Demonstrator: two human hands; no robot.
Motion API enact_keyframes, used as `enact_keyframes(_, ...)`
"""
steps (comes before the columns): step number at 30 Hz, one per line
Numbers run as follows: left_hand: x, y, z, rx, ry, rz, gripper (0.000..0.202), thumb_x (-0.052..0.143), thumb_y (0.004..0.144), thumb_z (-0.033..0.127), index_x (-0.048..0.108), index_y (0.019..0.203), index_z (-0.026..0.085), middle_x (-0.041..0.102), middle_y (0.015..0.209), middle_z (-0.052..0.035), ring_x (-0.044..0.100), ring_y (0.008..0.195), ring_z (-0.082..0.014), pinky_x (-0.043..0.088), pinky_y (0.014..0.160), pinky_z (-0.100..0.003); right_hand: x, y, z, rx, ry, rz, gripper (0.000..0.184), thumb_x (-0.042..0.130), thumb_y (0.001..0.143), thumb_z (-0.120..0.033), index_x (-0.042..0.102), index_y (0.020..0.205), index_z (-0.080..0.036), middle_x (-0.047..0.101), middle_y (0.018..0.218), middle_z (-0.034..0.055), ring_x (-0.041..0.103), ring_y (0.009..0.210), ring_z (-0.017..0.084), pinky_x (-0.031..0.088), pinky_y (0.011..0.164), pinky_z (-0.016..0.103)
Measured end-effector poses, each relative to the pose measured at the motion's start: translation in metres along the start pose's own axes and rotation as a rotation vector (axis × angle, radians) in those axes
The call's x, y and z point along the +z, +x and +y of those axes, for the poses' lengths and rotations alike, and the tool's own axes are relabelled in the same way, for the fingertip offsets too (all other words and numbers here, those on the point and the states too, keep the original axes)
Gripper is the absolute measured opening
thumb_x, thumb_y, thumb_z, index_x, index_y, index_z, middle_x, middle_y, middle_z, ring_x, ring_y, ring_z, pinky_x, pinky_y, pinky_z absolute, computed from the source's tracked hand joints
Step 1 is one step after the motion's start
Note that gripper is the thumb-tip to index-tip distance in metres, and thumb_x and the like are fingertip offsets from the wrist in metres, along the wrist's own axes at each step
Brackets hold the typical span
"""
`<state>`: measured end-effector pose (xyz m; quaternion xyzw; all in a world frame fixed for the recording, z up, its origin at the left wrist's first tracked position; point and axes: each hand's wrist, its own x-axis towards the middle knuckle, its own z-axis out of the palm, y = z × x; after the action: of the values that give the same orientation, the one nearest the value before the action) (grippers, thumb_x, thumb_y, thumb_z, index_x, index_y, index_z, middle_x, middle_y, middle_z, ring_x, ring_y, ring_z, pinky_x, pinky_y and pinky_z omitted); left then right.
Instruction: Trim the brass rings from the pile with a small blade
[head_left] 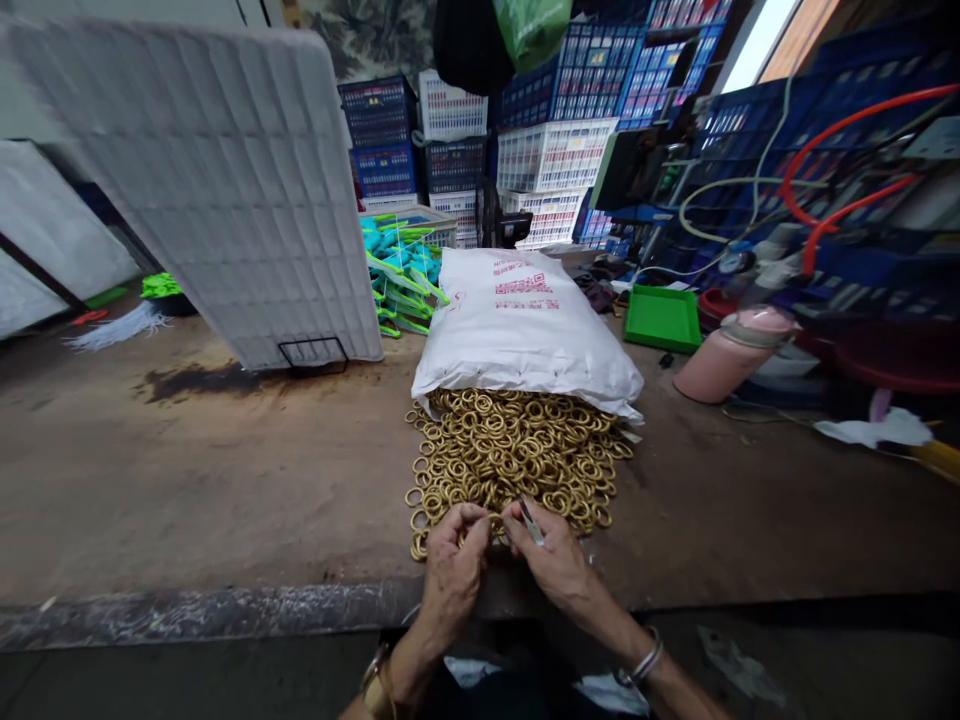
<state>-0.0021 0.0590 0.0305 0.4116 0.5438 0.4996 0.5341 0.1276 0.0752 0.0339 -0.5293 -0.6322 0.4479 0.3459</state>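
Both hands meet at the near edge of a heap of gold-coloured rings (pixel 517 450) on the table. My left hand (pixel 454 555) is closed, pinching one gold ring (pixel 495 519) between thumb and finger. My right hand (pixel 551 555) is closed too, holding a small blade-like metal tool (pixel 532 522), and its fingertips touch the other side of that ring. Whether the tool's edge meets the ring is hidden by the fingers. Behind the heap lies a full white sack (pixel 517 330) with red print, its front edge over the rings.
A tall grey padded panel (pixel 225 200) stands at left in a wire stand (pixel 313 355). Behind the sack are green and blue plastic pieces (pixel 405 270). To the right are a green tray (pixel 662 318) and a pink bottle (pixel 731 355). Stacked crates (pixel 555 155) line the back.
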Motion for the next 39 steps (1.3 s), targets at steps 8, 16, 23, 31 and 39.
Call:
enact_keyframes(8,-0.002,-0.005,0.002,0.119,0.127,-0.006,0.016,0.054,0.074,0.031,0.057,0.068,0.017,0.054,0.057,0.0017,0.046,0.052,-0.0104,0.036,0.052,-0.021,0.009,0.007,0.004,0.17,0.096,-0.047,0.035,0.036,0.08,-0.043,0.044,0.055,-0.019,0.035,0.044,-0.0064,0.034,0.043,0.008,0.03,0.045,0.02)
enact_keyframes(16,-0.002,-0.005,0.0,-0.195,-0.042,-0.183,0.029,0.049,0.075,0.045,0.047,0.067,0.017,0.044,0.05,0.0065,0.033,0.035,-0.004,0.024,0.033,-0.015,0.009,0.01,0.003,0.053,-0.096,0.044,0.025,0.041,0.076,-0.038,0.042,0.059,-0.019,0.042,0.055,-0.0043,0.04,0.054,0.01,0.033,0.054,0.022)
enact_keyframes(23,-0.005,-0.009,-0.004,-0.207,-0.128,-0.187,0.03,0.048,0.076,0.047,0.046,0.071,0.018,0.045,0.053,0.0066,0.034,0.036,-0.0028,0.023,0.033,-0.013,0.007,0.009,0.001,0.025,-0.127,0.043,0.03,0.032,0.081,-0.036,0.042,0.058,-0.019,0.045,0.054,-0.0028,0.041,0.052,0.01,0.032,0.051,0.021)
enact_keyframes(31,-0.003,-0.01,0.004,-0.213,-0.125,-0.114,0.034,0.053,0.07,0.052,0.044,0.073,0.019,0.048,0.053,0.0065,0.036,0.036,-0.0035,0.024,0.034,-0.014,0.004,-0.003,-0.001,-0.065,-0.572,-0.074,0.015,0.037,0.069,-0.008,0.046,0.071,-0.019,0.052,0.061,-0.0005,0.045,0.056,0.011,0.025,0.053,0.022)
enact_keyframes(39,-0.003,-0.01,-0.001,-0.058,-0.069,-0.071,0.032,0.054,0.072,0.048,0.046,0.067,0.018,0.047,0.052,0.0056,0.036,0.038,-0.0041,0.029,0.038,-0.016,0.003,-0.006,-0.005,-0.075,-0.797,-0.152,0.026,0.038,0.064,-0.005,0.049,0.083,-0.017,0.059,0.07,0.0031,0.051,0.062,0.014,0.023,0.055,0.024)
